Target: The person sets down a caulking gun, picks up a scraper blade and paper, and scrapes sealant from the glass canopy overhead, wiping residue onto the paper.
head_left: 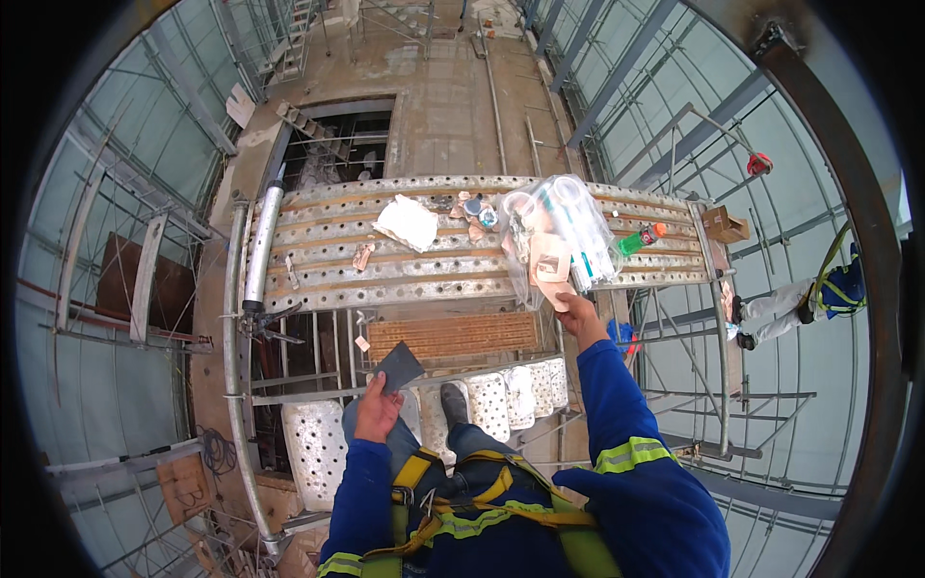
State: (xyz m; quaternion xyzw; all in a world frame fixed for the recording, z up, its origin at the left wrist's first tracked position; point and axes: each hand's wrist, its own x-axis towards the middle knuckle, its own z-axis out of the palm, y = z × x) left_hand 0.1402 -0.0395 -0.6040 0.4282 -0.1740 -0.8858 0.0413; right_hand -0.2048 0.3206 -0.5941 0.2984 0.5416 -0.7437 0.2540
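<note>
Hands [378, 414] with flat dark rectangle [400, 366], tan paper [549, 275]

Site type: construction site, seen from up on scaffolding. Evidence: deck of perforated metal planks [332, 263], rust-streaked, just beyond the left hand [379, 412] and right hand [580, 323]. Scaffold tube [231, 337] runs up the deck's side, left of the left hand. Far beyond both hands, at a lower level: bare, stained floor [448, 106] with a rectangular opening [371, 146]. Outward of each hand, pale sheeting [689, 77] behind a lattice of tubes. Well right of the right hand: another person [841, 289], blue top, yellow-green strap. Below the hands: wearer's yellow safety harness [559, 519] over blue, reflective-banded workwear.
</note>
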